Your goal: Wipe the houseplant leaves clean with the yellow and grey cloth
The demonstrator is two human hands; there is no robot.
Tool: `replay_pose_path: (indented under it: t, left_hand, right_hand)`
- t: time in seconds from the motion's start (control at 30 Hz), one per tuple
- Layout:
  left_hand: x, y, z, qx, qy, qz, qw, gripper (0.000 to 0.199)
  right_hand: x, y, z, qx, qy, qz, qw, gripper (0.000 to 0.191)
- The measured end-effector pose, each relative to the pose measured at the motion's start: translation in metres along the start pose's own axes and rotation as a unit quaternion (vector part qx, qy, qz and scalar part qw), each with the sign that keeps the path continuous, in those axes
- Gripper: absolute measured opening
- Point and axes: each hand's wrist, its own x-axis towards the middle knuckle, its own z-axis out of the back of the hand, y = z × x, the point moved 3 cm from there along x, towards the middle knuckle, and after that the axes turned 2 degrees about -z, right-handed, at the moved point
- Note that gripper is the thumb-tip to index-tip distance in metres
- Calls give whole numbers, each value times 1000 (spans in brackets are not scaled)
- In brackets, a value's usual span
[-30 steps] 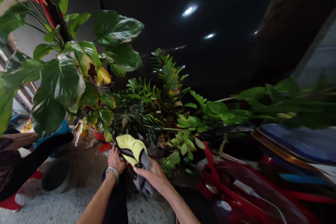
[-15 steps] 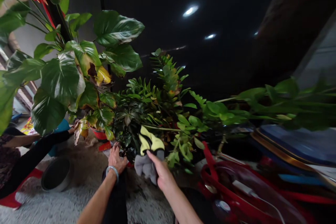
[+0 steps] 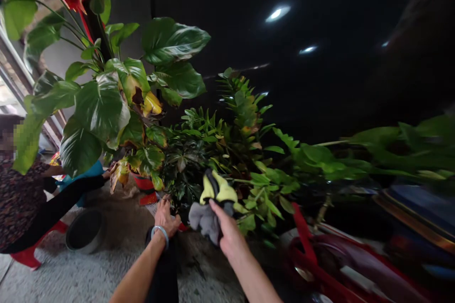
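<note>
My right hand (image 3: 231, 234) grips a bunched pair of grey, yellow and black work gloves (image 3: 208, 220) in front of the low plants. Lower and to the left, my left hand (image 3: 166, 218), with a pale bangle on the wrist, reaches toward the base of the pots with its fingers stretched and thumb apart. Its fingertips are beside a white printed piece (image 3: 153, 207), and I cannot tell whether they touch it. Dark-leaved foliage (image 3: 183, 165) stands just beyond my left hand, and lighter green leaves (image 3: 265, 187) spread right of the gloves.
A large broad-leaved plant (image 3: 101, 104) rises at left above a red pot (image 3: 144, 182). A person in a patterned top (image 3: 24, 199) sits on a red stool (image 3: 30, 251), near a grey bucket (image 3: 85, 232). At right lies a red basket-like object (image 3: 309, 251).
The view has swung left, so the scene sits farther right and more of the seated person shows. My right hand still holds the gloves; my left hand stays low by the pots.
</note>
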Motion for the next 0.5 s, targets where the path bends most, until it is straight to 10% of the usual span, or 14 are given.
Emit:
replay_pose_path:
  t: [0.13,0.37,0.5]
  left_hand:
    - [2,2,1,3,4,-1,1000,73]
    - [0,-3,7,20,20,1,1000,73]
    - [-1,-3,6,16,19,4,1000,73]
  right_hand:
    - [-38,-34,12,-18,85,-78,993,49]
    - [-22,61,-26,4,36,149,988,51]
    - [-14,23,-26,-71,51,89,992,49]
